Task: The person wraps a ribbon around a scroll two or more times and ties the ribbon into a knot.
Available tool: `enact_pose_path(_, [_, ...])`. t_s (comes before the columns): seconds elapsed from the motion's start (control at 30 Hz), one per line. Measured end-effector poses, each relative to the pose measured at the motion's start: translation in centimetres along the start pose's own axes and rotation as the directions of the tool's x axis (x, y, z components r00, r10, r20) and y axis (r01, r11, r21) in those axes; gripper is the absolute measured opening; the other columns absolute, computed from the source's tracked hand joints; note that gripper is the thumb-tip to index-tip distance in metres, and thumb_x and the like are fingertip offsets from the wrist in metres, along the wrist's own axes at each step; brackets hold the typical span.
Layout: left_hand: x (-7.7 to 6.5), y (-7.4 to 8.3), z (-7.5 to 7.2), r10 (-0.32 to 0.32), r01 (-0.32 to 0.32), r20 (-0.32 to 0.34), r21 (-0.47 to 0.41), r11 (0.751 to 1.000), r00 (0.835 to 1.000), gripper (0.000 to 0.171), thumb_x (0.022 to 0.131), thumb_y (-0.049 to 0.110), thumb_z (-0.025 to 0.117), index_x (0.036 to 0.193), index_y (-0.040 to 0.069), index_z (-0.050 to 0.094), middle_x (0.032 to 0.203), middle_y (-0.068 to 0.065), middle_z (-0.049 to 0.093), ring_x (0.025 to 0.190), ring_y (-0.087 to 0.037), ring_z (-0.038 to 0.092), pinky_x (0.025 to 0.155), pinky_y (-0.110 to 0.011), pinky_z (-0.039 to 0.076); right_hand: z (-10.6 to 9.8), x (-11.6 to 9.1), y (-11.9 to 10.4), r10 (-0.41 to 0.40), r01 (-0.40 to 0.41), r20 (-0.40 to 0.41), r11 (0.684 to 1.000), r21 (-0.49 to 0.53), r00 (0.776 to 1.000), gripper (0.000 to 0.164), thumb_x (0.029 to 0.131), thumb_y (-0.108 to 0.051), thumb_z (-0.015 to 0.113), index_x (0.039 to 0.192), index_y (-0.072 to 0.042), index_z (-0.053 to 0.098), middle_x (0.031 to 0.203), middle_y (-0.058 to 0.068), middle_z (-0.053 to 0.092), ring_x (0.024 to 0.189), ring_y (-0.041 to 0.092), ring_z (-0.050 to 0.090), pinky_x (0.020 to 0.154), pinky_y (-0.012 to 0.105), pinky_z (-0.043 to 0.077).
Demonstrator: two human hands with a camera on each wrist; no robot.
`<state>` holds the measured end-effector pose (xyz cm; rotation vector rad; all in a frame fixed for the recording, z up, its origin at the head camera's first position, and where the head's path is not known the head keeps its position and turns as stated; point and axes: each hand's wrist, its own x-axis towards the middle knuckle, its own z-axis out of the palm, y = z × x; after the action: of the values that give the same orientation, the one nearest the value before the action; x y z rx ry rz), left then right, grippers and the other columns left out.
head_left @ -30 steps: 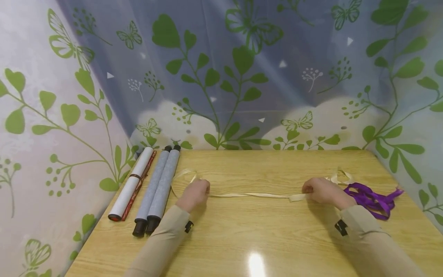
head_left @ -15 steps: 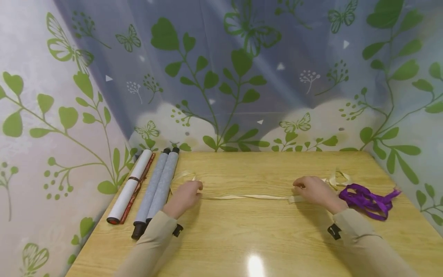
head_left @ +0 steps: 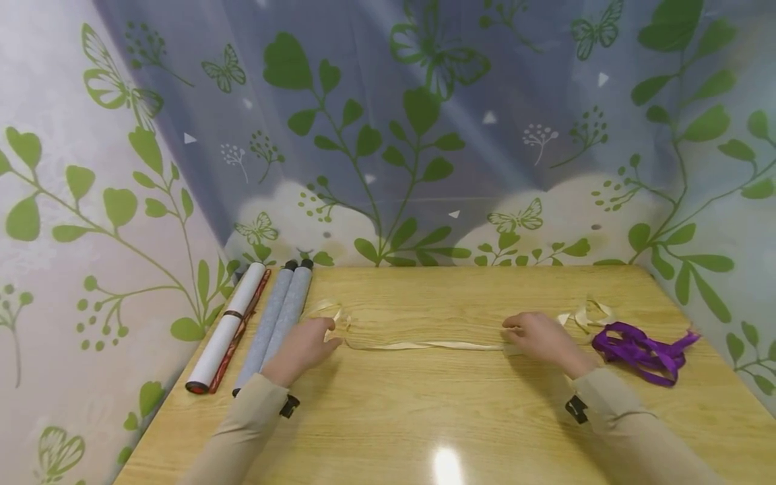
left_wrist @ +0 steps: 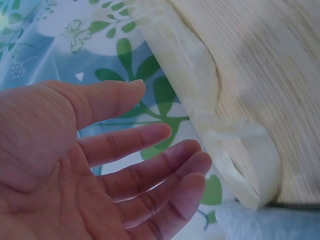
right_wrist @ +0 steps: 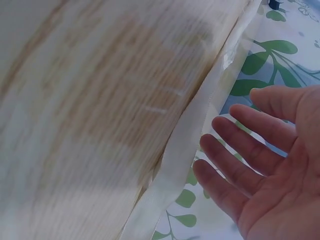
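Note:
A thin cream ribbon (head_left: 418,345) lies stretched across the table, with loose loops at both ends. My left hand (head_left: 303,347) hovers near its left end, beside the two grey rolls. In the left wrist view the left hand (left_wrist: 105,170) has its fingers loosely extended, nothing between them, and the ribbon's loop (left_wrist: 270,160) lies beyond the fingertips. My right hand (head_left: 539,337) is over the ribbon's right part, covering some of it. The right wrist view has the right hand (right_wrist: 270,160) with fingers spread, apart from the ribbon (right_wrist: 182,150).
Two grey rolls (head_left: 292,296) with black ends lie at the left, their near ends partly behind my left arm. A white roll (head_left: 230,330) with a dark band and a red strip lies farther left. Right of my right hand is a purple ribbon heap (head_left: 639,353) on the wooden table (head_left: 412,411).
Both hands have moved left. The left hand has let go of the cream ribbon and drawn away from it toward the grey rolls. The right hand's fingers have loosened; the ribbon stays on the table.

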<state>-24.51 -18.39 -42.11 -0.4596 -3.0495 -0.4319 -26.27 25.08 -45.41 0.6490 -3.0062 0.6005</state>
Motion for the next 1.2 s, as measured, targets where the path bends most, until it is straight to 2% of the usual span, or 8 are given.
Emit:
enact_pose_path(0.23, [-0.3,-2.4,-0.4,-0.051,0.052,-0.01,0.106,0.993,0.999,0.019,0.09,0.018,0.069,0.095,0.001,0.062,0.076,-0.011,0.063,0.067,-0.025,0.06,0.057,-0.038,0.047,0.1,0.0,-0.1,0.03,-0.03,0.01,0.999,0.024,0.999,0.03,0.098,-0.018,0.058,0.118,0.002,0.068,0.116,0.021,0.069,0.097,0.033,0.07,0.085,0.051,0.054])
enact_pose_path(0.47, [-1.1,-3.9,-0.9,-0.078,0.078,-0.007,0.2,0.977,0.997,0.029,0.087,0.017,0.069,0.108,-0.002,0.062,0.09,-0.02,0.061,0.083,-0.037,0.059,0.067,-0.048,0.049,0.2,0.0,-0.3,0.025,-0.025,0.009,1.0,0.001,1.0,0.029,0.097,-0.019,0.059,0.116,0.001,0.069,0.113,0.019,0.07,0.095,0.031,0.071,0.083,0.05,0.055])
enact_pose_path(0.63, [-1.5,-5.0,-1.3,-0.085,0.084,-0.006,0.223,0.971,0.996,0.036,0.085,0.022,0.073,0.107,-0.003,0.058,0.098,-0.027,0.058,0.094,-0.045,0.055,0.079,-0.055,0.047,0.3,0.1,-0.3,0.035,-0.035,0.02,0.999,-0.014,0.999,0.029,0.097,-0.021,0.059,0.115,0.0,0.069,0.112,0.019,0.071,0.095,0.031,0.071,0.084,0.05,0.055])
enact_pose_path(0.7, [-1.6,-5.5,-1.4,-0.113,0.108,0.014,0.215,0.971,0.993,0.044,0.086,0.026,0.074,0.112,-0.005,0.056,0.104,-0.031,0.056,0.1,-0.048,0.053,0.078,-0.057,0.047,0.3,0.1,-0.3,0.042,-0.042,0.021,0.999,-0.022,0.999,0.029,0.097,-0.021,0.059,0.116,-0.001,0.07,0.112,0.018,0.071,0.096,0.031,0.071,0.084,0.051,0.055])
enact_pose_path(0.8, [-1.6,-6.5,-1.6,-0.188,0.169,0.078,0.198,0.965,0.979,0.058,0.086,0.031,0.073,0.124,-0.007,0.051,0.12,-0.038,0.05,0.112,-0.056,0.046,0.08,-0.063,0.046,0.3,0.1,-0.3,0.05,-0.049,0.021,0.998,-0.038,0.999,0.029,0.097,-0.022,0.059,0.115,-0.002,0.07,0.112,0.017,0.071,0.096,0.032,0.07,0.083,0.052,0.054])
enact_pose_path(0.93, [-1.7,-7.5,-1.9,-0.279,0.254,0.169,0.157,0.954,0.945,0.079,0.089,0.039,0.068,0.145,-0.005,0.034,0.139,-0.043,0.033,0.122,-0.062,0.039,0.083,-0.069,0.044,0.4,0.1,-0.4,0.051,-0.05,0.015,0.997,-0.051,0.999,0.028,0.097,-0.022,0.059,0.115,-0.003,0.071,0.112,0.016,0.072,0.096,0.032,0.07,0.083,0.053,0.054])
enact_pose_path(1.1, [-1.7,-8.1,-2.3,-0.302,0.291,0.255,0.082,0.953,0.918,0.095,0.09,0.043,0.067,0.152,-0.008,0.016,0.142,-0.049,0.023,0.118,-0.06,0.047,0.087,-0.063,0.047,0.5,0.2,-0.5,0.043,-0.043,0.007,0.997,-0.057,0.999,0.028,0.097,-0.022,0.06,0.115,-0.003,0.071,0.111,0.016,0.072,0.096,0.032,0.07,0.083,0.053,0.054])
enact_pose_path(1.2, [-1.7,-8.5,-2.3,-0.312,0.311,0.282,0.048,0.949,0.907,0.103,0.089,0.047,0.067,0.152,-0.009,0.008,0.143,-0.051,0.02,0.122,-0.061,0.043,0.093,-0.062,0.045,0.7,0.3,-0.7,0.037,-0.037,0.006,0.998,-0.057,0.999,0.029,0.097,-0.021,0.06,0.116,-0.002,0.07,0.112,0.017,0.071,0.096,0.032,0.07,0.082,0.052,0.055])
